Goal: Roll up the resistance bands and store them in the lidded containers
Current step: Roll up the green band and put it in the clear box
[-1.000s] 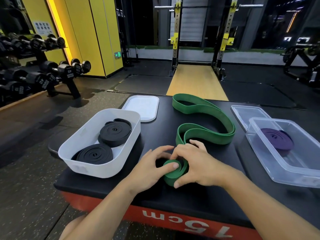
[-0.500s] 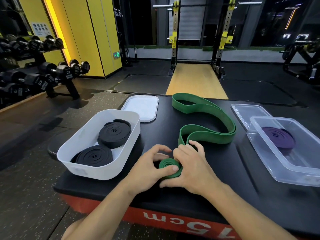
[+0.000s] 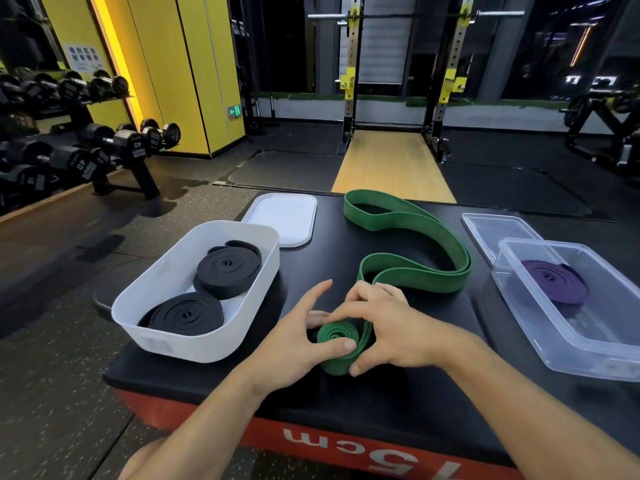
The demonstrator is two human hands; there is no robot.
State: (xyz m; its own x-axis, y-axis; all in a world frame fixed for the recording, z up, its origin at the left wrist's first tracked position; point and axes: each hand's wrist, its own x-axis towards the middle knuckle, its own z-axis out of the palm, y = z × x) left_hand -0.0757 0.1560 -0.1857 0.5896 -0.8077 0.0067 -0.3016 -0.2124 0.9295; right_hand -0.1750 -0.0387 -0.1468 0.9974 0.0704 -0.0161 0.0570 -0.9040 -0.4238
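Green band (image 3: 408,233) on the counter (image 3: 381,389): small coil (image 3: 337,336) begun, most lying loose | left hand (image 3: 298,344) pinches coil, right hand (image 3: 391,323) curls round it | black rolls (image 3: 228,268) in white tub (image 3: 180,344), purple roll (image 3: 554,282) in clear tub (image 3: 588,351) (lids (image 3: 280,216) off) | to do: finish, store, lid.

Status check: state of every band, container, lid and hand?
Green rubber resistance band: partly coiled.
Two black rubber bands: coiled, in white plastic tub.
Purple rubber band: coiled, in clear plastic box.
White lid: off.
Clear lid: off.
Left hand: pinching green band's coil.
Right hand: gripping green band's coil.
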